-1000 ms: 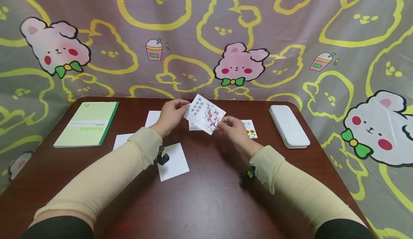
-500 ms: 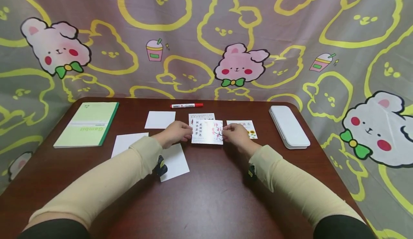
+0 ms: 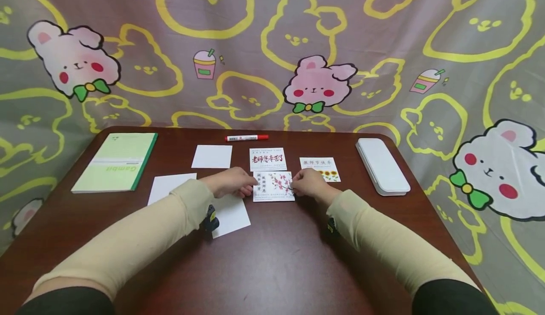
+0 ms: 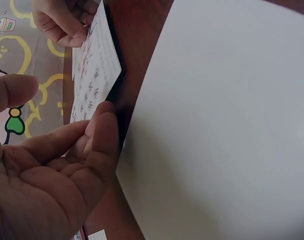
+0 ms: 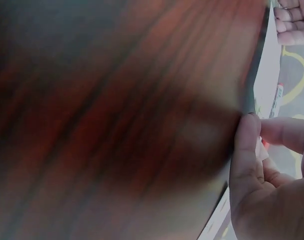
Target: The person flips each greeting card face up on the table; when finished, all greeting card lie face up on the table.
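Observation:
A greeting card (image 3: 274,193) printed with pink blossoms and dark characters lies low over the table between my hands. My right hand (image 3: 312,183) pinches its right edge between thumb and forefinger. At the opposite edge, the fingertips of my left hand (image 3: 233,182) touch the card, loosely bent; in the left wrist view the thumb (image 4: 14,92) stands well apart from it. Directly behind is a card with red lettering (image 3: 267,159). A sunflower card (image 3: 320,164) sits partly behind my right hand.
Blank white cards lie at the left: one at the back (image 3: 212,156), one beside my left forearm (image 3: 168,185), one under my left wrist (image 3: 234,218). A red marker (image 3: 247,138) lies at the back. A green notebook (image 3: 112,163) and a white case (image 3: 382,166) flank them.
The blossom card has come down from a raised, tilted position toward me and levelled out. The red-lettered card behind it is now uncovered. My left thumb's side has moved with the card's left edge.

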### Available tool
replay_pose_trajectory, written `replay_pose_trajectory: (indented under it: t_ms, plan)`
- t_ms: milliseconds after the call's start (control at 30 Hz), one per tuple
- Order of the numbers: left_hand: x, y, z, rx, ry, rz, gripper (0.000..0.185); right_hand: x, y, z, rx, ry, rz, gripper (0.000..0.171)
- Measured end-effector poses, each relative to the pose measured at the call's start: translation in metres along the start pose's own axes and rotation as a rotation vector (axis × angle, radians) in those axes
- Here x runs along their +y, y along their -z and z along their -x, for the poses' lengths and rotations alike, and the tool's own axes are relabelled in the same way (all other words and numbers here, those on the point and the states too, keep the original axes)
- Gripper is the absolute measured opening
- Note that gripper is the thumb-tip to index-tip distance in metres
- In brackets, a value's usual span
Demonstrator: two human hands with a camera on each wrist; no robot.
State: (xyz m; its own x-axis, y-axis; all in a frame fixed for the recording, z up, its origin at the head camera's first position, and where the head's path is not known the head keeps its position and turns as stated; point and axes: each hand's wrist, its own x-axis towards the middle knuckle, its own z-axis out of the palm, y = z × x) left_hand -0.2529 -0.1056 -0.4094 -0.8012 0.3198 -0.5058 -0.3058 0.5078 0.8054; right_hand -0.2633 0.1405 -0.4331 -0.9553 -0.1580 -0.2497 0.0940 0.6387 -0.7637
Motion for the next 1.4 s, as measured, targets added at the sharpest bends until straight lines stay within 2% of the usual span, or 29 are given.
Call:
replay_pose_trajectory:
  t_ms: [400,500,600,667,733,800,900,1000,1100,1233,1400]
  plan:
    - [0.007,0.0,0.002,-0.023,0.025,-0.063,0.028,-0.013,0.005,0.002,-0.053,-0.027,0.072,0.006]
    - [0.007,0.008,0.003,0.002,-0.023,-0.117,0.031,-0.017,0.007,0.001,-0.061,-0.005,0.101,0.007]
    - [0.006,0.027,0.007,0.094,-0.152,-0.255,0.035,-0.025,0.009,-0.002,-0.067,0.042,0.103,0.009]
    - [0.006,0.046,0.011,0.194,-0.241,-0.374,0.039,-0.035,0.011,-0.005,-0.069,0.072,0.084,0.011]
    - [0.004,0.067,0.014,0.292,-0.298,-0.482,0.043,-0.048,0.011,-0.008,-0.069,0.088,0.047,0.013]
    - [-0.001,0.086,0.015,0.371,-0.32,-0.567,0.047,-0.061,0.008,-0.013,-0.073,0.094,-0.006,0.015]
    - [-0.017,0.105,0.014,0.42,-0.299,-0.635,0.052,-0.075,-0.005,-0.022,-0.084,0.1,-0.112,0.018]
    - [-0.035,0.114,0.013,0.418,-0.266,-0.695,0.055,-0.085,-0.023,-0.03,-0.1,0.098,-0.184,0.02]
    - [-0.048,0.118,0.014,0.384,-0.251,-0.74,0.057,-0.093,-0.041,-0.039,-0.094,0.09,-0.234,0.02]
    - [-0.056,0.121,0.011,0.349,-0.28,-0.827,0.057,-0.103,-0.058,-0.051,-0.054,0.074,-0.314,0.021]
    - [-0.06,0.116,-0.003,0.301,-0.318,-0.908,0.055,-0.111,-0.073,-0.057,-0.037,0.044,-0.377,0.024]
